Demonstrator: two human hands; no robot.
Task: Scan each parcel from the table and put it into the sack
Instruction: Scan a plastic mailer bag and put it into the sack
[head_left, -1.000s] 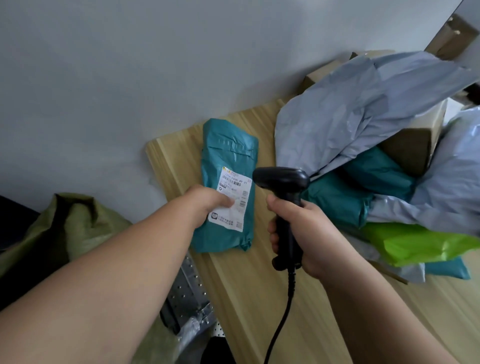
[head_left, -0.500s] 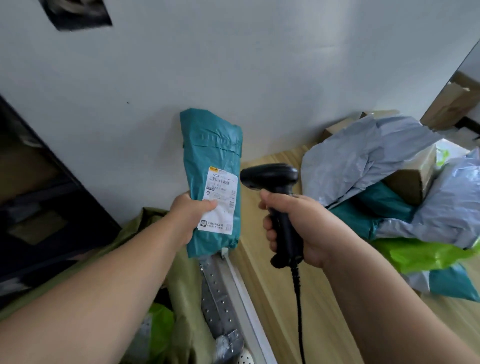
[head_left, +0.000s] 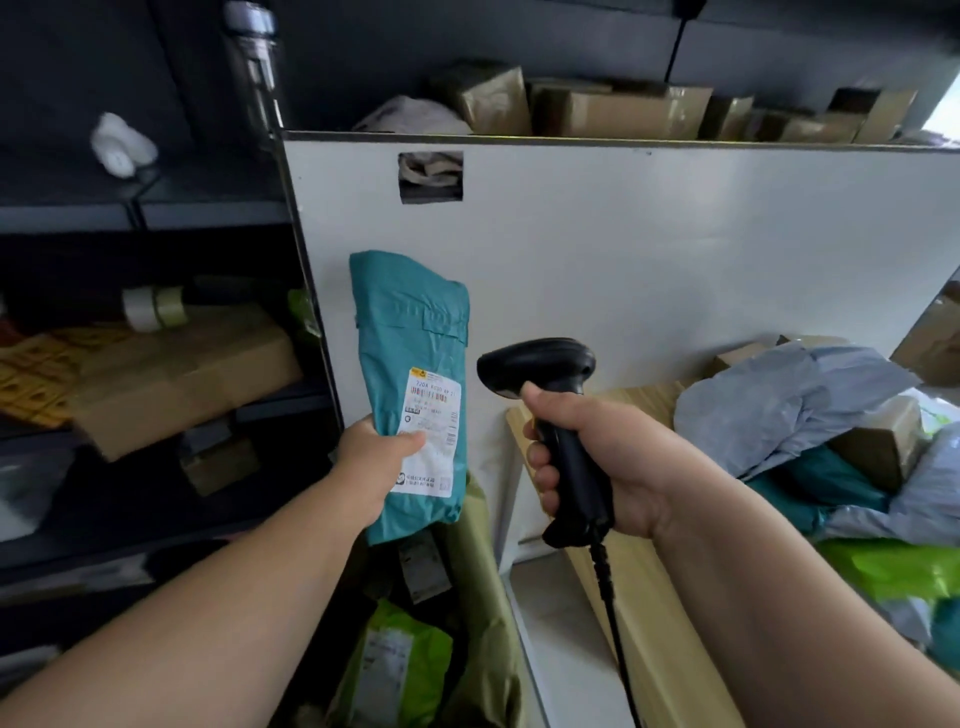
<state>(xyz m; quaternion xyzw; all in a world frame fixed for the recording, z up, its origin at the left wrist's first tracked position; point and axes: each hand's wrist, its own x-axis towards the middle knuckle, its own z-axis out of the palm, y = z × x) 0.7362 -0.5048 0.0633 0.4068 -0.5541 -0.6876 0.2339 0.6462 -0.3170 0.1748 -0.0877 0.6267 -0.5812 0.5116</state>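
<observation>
- Holding a teal parcel (head_left: 415, 364) upright in the air, the left hand (head_left: 382, 457) grips its lower part: thumb pressed flat on the white label (head_left: 431, 431), fingers curled out of sight behind.
- That parcel hangs in front of a white panel (head_left: 649, 249), left of the table (head_left: 639, 623) edge and right above the sack (head_left: 485, 571).
- Over on the other side, the right hand (head_left: 613, 467) is wrapped tight round the handle of a black scanner (head_left: 550, 374), with the forefinger up by the trigger.
- The scanner's head points left at the label, just beside the parcel and not touching it.
- A black cable (head_left: 613, 623) drops from the handle's base and runs down past the table edge.
- Down below, the olive sack gapes open, and a lime-green bag (head_left: 405, 660) with a white label lies inside.
- On the wooden table to the right sits a pile (head_left: 810, 405) of grey, teal and lime bags with a brown box among them.
- Dark shelves (head_left: 156, 218) on the left carry a cardboard box (head_left: 197, 374) and rolls of tape (head_left: 153, 306).
- A row of brown cartons (head_left: 618, 111) stands behind the panel's top edge.
</observation>
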